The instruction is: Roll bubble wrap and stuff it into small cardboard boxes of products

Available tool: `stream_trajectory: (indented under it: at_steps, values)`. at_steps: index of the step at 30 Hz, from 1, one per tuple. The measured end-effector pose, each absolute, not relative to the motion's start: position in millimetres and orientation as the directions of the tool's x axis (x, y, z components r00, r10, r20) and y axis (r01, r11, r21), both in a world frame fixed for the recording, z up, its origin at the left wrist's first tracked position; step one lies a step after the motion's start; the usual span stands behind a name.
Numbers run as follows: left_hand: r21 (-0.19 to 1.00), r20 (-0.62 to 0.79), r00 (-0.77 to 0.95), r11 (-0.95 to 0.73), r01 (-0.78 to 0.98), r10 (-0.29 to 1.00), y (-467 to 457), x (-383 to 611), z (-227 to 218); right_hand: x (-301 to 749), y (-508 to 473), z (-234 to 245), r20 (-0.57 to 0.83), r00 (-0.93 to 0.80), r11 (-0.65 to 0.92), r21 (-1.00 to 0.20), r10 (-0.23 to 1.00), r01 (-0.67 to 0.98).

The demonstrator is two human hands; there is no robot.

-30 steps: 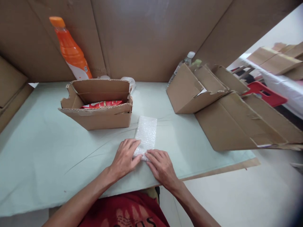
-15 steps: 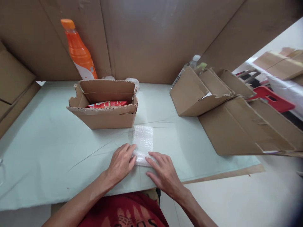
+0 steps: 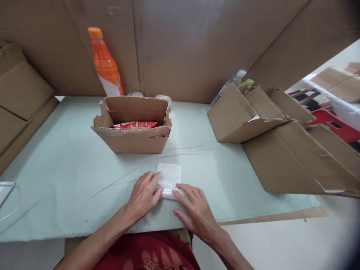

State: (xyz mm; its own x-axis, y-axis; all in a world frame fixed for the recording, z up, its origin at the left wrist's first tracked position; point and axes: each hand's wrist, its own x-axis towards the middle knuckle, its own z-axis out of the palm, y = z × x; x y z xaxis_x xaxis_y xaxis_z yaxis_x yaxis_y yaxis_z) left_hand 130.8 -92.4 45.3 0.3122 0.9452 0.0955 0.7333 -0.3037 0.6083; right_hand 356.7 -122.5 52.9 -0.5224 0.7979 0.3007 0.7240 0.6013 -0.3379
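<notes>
A short strip of clear bubble wrap [image 3: 170,174] lies on the pale green tablecloth, its near end folded over into a thicker band. My left hand [image 3: 144,190] grips the strip's left edge, fingertips on top and thumb at the near fold. On the opposite side, my right hand [image 3: 194,204] rests its fingertips on the folded band. Its fingers are spread and the thumb stands apart on the cloth. Just beyond the strip stands an open cardboard box [image 3: 137,144] with a red packet [image 3: 136,125] inside.
Behind the box stands an orange drink bottle [image 3: 107,69] by the cardboard wall. More open cardboard boxes [image 3: 289,157] are on the right, with a clear bottle [image 3: 229,84] behind them. At the left edge lie a white object with a cord [image 3: 7,191] and a cardboard flap [image 3: 25,90].
The far end of the bubble wrap has come closer to my hands, and the strip looks shorter. Both hands stay on it. The view has turned slightly left.
</notes>
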Motion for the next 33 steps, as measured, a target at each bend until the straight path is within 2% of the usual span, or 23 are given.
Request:
stream_trajectory:
  at_steps: [2,4,6,8,10,12,14,17,19,20,22,24,26,28,30,33]
  values:
    - [0.698,0.082,0.246,-0.232,0.678,0.966,-94,129,43,352,-116,44,0.323,-0.500,0.593,-0.363,0.804,0.719]
    - [0.840,0.012,0.143,-0.087,0.535,0.990,-100,126,40,346,-109,37,0.354,-0.368,0.506,-0.489,0.860,0.711]
    - [0.940,-0.080,0.066,0.053,0.338,0.995,-107,122,36,340,-105,34,0.302,-0.237,0.382,-0.650,0.923,0.657]
    - [0.977,-0.149,0.069,0.136,0.167,0.986,-113,120,33,335,-106,35,0.198,-0.242,0.305,-0.757,0.950,0.578]
    - [0.979,-0.198,0.116,0.191,0.065,0.973,-117,122,34,334,-110,38,0.157,-0.328,0.319,-0.786,0.932,0.530]
    - [0.976,-0.217,0.134,0.217,0.012,0.967,-119,125,36,338,-114,41,0.197,-0.354,0.372,-0.754,0.914,0.541]
    - [0.981,-0.194,0.123,0.193,0.020,0.973,-120,130,39,344,-114,44,0.246,-0.310,0.388,-0.721,0.918,0.574]
    - [0.983,-0.084,0.171,0.053,0.176,0.982,-122,131,47,349,-111,48,0.166,-0.341,0.332,-0.791,0.925,0.514]
    - [0.935,0.114,0.219,-0.179,0.307,0.969,-117,125,59,347,-109,50,0.089,-0.415,0.293,-0.839,0.905,0.459]
    - [0.870,0.252,0.222,-0.320,0.374,0.942,-111,118,67,346,-107,52,0.060,-0.422,0.270,-0.847,0.905,0.458]
    - [0.653,0.526,0.186,-0.535,0.536,0.830,-94,100,90,345,-102,54,0.037,-0.351,0.220,-0.839,0.936,0.497]
    - [0.410,0.703,0.141,-0.559,0.720,0.697,-69,78,115,350,-95,58,0.068,-0.244,0.196,-0.813,0.967,0.549]
    - [0.243,0.772,0.133,-0.483,0.841,0.621,-42,58,135,360,-85,64,0.190,-0.181,0.262,-0.758,0.965,0.597]
    - [0.176,0.785,0.141,-0.436,0.883,0.604,-19,44,144,372,-72,74,0.376,-0.155,0.383,-0.665,0.913,0.641]
    - [0.188,0.785,0.148,-0.459,0.868,0.602,-4,38,144,381,-57,91,0.523,-0.135,0.456,-0.556,0.842,0.695]
    - [0.237,0.793,0.175,-0.561,0.793,0.583,-4,35,137,383,-36,133,0.605,-0.090,0.440,-0.460,0.791,0.771]
